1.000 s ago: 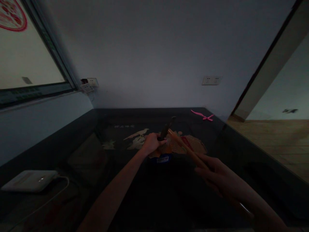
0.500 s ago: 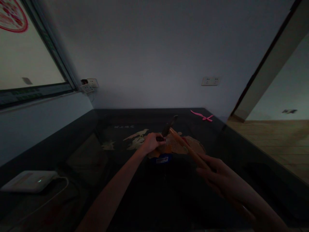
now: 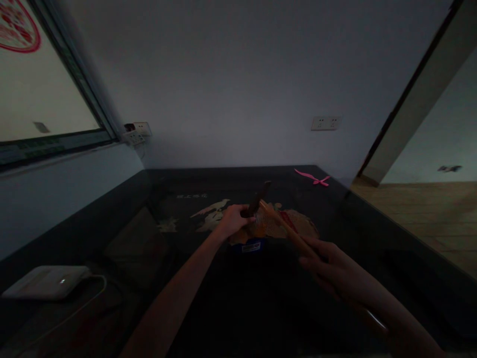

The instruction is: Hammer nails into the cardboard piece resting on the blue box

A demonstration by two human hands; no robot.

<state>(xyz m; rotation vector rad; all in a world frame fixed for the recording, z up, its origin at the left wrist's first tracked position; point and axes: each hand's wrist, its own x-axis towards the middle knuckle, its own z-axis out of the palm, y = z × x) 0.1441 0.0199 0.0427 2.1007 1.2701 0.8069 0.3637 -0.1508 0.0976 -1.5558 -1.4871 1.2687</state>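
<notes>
Since half a second ago, the upper end of the dark rod [image 3: 258,200] has dipped slightly and shifted to the left, and the far end of the wooden stick [image 3: 290,232] has moved a little left with it. The left hand [image 3: 234,220] grips the rod's lower part between thumb and curled fingers, so the rod rises from it at a slant, up and to the right. The right hand [image 3: 328,258] is wrapped round the near end of the wooden stick, which points away and to the left, ahead of that hand. The stick's far end lies right by the rod, just right of the left hand; whether the two touch is too dim to tell.

Below the left hand, on the worktop [image 3: 167,179], is a blue packet [image 3: 251,246] with a pale label. A brown speckled shape with a red band [image 3: 298,223] shows just beyond the stick. A pink ribbon [image 3: 316,180] lies near the far right corner, and a white power bank [image 3: 48,282] with a cable [image 3: 80,309] sits well apart at the left.
</notes>
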